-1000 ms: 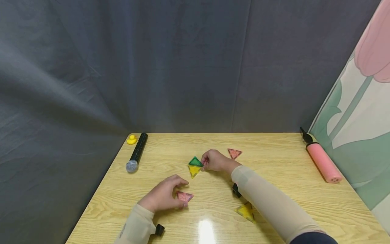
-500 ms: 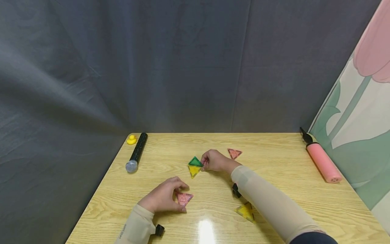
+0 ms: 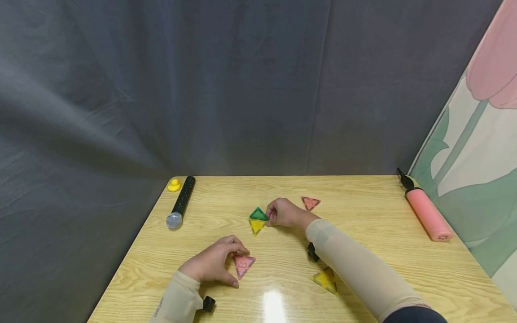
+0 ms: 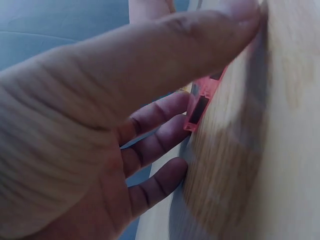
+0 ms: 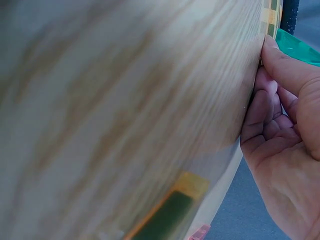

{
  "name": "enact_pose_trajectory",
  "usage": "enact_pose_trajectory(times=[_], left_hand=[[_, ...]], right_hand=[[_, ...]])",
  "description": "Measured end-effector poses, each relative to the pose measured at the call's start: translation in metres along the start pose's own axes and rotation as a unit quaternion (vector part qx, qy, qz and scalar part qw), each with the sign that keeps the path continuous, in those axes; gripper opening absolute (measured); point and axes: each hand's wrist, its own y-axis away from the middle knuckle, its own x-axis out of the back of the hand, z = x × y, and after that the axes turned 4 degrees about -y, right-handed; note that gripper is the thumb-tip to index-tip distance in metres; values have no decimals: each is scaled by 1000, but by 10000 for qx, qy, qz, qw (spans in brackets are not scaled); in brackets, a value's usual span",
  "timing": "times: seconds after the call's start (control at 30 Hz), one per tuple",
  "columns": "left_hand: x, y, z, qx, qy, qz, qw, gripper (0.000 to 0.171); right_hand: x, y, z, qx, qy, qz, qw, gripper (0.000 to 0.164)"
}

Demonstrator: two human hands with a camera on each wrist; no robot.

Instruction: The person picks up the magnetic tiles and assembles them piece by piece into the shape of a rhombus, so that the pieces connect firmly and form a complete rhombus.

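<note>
In the head view, my left hand (image 3: 216,262) spreads thumb and fingers around a pink triangular magnetic tile (image 3: 244,265). The fingertips are at its far edge; the thumb lies apart from it on the near side. The left wrist view shows that tile's edge (image 4: 200,107) low against the wood, partly behind the thumb. Farther off, my right hand (image 3: 284,212) pinches the right corner of a green triangular tile (image 3: 258,215). In the right wrist view the green tile (image 5: 300,47) rises from the table beside a flat yellow tile (image 3: 257,225), with my thumb tip at their shared edge.
Another yellow triangular tile (image 3: 325,281) lies beside my right forearm, and a second pink one (image 3: 311,203) behind the right hand. A microphone (image 3: 181,202) and a yellow rubber duck (image 3: 174,185) are at the back left. A pink hand pump (image 3: 429,214) lies along the right side.
My left thumb has drawn away from the pink tile, toward the near edge, widening the gap to the fingers. My right hand and the green and yellow tiles have stayed in place.
</note>
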Motion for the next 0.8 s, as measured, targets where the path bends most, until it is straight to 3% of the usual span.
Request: enact_pose_trajectory(times=[0.8], left_hand=[[-8,-6,-1,-50,-129,460,9988,56]], right_hand=[[0,1,-3,-64,-10,-55,10000,17]])
